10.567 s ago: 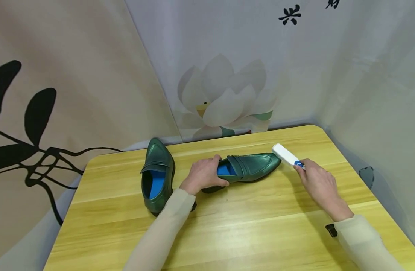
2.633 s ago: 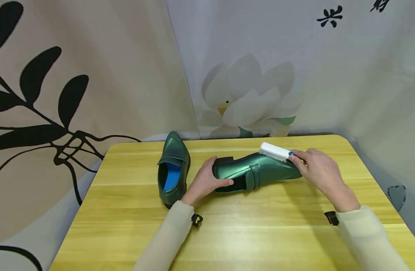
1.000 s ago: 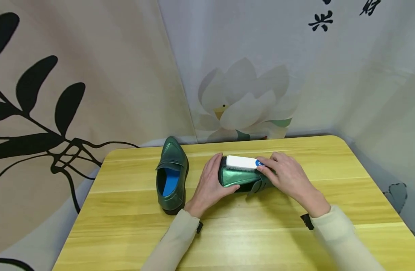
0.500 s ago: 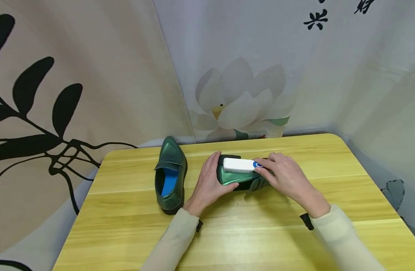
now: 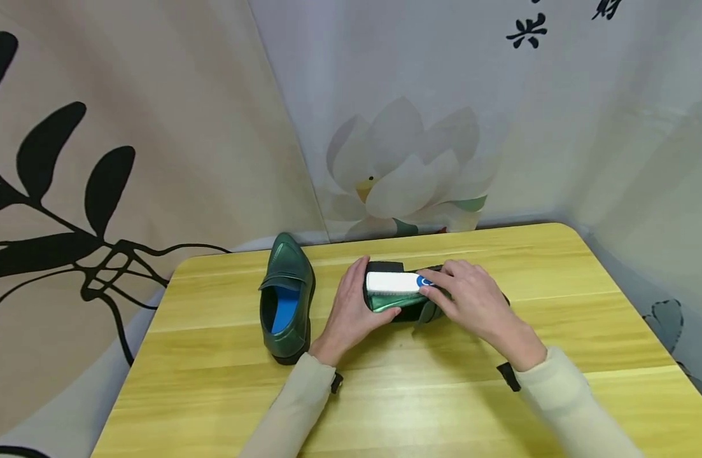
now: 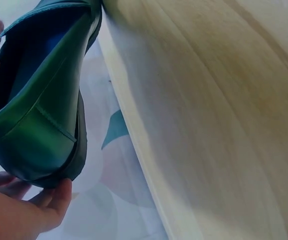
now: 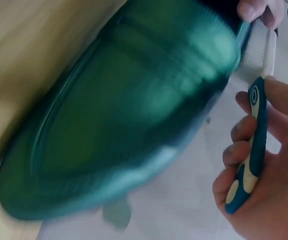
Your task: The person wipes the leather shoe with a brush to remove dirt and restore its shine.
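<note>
My left hand (image 5: 353,312) grips the heel end of a green loafer (image 7: 118,105), thumb on the near side and fingers behind. The loafer lies tipped on its side, its opening facing me and its dark heel block uppermost at the back. In my right hand (image 5: 471,302) is a white-headed brush (image 5: 392,282) with a blue and white handle. Its bristles rest against the side of the shoe near the heel. In the right wrist view the fingers wrap that handle. My right hand hides most of the toe part in the head view.
A second green loafer (image 5: 286,299) with a blue insole stands upright to the left, toe pointing away, close to my left forearm. The wooden table (image 5: 224,407) ends at a printed curtain (image 5: 419,114) behind and on the right.
The loafer was upright earlier and is now tipped on its side, with my left hand still on its heel. The brush has moved left from the toe to the heel end.
</note>
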Demonstrator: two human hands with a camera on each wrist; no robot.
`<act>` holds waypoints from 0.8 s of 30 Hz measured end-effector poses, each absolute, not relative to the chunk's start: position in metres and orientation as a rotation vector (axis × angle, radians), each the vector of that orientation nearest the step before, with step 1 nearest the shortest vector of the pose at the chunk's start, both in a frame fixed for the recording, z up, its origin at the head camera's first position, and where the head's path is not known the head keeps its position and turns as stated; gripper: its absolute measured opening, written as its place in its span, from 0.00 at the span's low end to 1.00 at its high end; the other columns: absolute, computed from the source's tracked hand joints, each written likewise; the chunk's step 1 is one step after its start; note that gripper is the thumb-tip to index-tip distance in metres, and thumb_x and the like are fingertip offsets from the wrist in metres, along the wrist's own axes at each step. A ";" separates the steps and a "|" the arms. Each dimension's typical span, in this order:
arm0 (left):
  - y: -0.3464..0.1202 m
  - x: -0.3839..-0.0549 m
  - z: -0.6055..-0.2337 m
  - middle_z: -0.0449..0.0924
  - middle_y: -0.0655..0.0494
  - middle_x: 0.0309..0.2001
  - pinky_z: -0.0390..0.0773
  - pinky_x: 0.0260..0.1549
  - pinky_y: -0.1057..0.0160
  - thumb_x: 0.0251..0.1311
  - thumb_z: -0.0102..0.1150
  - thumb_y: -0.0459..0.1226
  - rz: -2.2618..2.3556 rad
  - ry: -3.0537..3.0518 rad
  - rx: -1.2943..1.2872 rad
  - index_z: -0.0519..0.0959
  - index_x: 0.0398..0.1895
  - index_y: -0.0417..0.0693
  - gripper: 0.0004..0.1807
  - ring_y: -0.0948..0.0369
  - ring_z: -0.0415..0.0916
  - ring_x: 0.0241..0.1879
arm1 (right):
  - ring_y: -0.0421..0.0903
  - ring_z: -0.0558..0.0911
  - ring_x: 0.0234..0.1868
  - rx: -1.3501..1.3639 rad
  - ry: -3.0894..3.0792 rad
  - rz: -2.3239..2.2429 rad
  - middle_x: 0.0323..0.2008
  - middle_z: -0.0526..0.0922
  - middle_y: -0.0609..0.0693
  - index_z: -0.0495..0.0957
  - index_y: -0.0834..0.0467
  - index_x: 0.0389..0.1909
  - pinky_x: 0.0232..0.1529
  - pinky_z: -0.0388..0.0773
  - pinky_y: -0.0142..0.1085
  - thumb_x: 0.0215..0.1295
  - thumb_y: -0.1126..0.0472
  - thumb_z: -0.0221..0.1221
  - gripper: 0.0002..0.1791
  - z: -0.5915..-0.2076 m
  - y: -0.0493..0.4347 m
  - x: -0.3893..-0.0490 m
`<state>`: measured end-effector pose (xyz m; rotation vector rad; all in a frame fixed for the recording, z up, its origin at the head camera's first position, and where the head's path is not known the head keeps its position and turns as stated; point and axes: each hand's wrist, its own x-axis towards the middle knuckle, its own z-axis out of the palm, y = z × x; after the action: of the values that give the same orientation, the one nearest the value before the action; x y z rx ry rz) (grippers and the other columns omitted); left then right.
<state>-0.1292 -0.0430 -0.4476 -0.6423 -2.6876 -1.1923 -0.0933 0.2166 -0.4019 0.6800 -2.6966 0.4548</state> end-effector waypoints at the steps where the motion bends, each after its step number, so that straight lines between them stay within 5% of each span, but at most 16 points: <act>1: -0.043 -0.129 -0.448 0.61 0.41 0.76 0.65 0.69 0.42 0.48 0.82 0.50 -1.201 -2.691 -0.637 0.57 0.80 0.39 0.61 0.45 0.62 0.72 | 0.48 0.75 0.32 0.673 -2.701 0.448 0.34 0.78 0.48 0.85 0.52 0.60 0.34 0.71 0.44 0.73 0.49 0.63 0.19 -0.402 0.218 -0.093; 11: -0.047 -0.131 -0.457 0.61 0.41 0.75 0.66 0.68 0.41 0.51 0.76 0.57 -1.307 -2.807 -0.413 0.60 0.78 0.38 0.57 0.43 0.64 0.71 | 0.43 0.69 0.22 0.216 -2.771 0.512 0.30 0.78 0.49 0.84 0.58 0.58 0.20 0.63 0.38 0.73 0.52 0.64 0.19 -0.409 0.274 -0.073; 19: -0.057 -0.124 -0.464 0.58 0.42 0.76 0.69 0.66 0.43 0.50 0.76 0.61 -1.265 -3.041 -0.412 0.52 0.83 0.43 0.64 0.43 0.66 0.69 | 0.44 0.65 0.18 0.077 -2.734 0.553 0.25 0.75 0.50 0.85 0.61 0.55 0.16 0.58 0.39 0.72 0.52 0.65 0.19 -0.417 0.282 -0.068; 24: -0.071 -0.118 -0.464 0.40 0.47 0.83 0.64 0.71 0.46 0.49 0.81 0.54 -1.236 -3.151 -0.569 0.39 0.85 0.47 0.72 0.47 0.52 0.79 | 0.44 0.65 0.18 0.074 -2.713 0.568 0.26 0.75 0.50 0.84 0.60 0.56 0.16 0.59 0.39 0.73 0.53 0.65 0.18 -0.419 0.282 -0.067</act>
<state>-0.1182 -0.0706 -0.4641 -0.5693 -3.1510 -1.2356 -0.0669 0.2823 -0.4195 0.0740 -2.7132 0.5683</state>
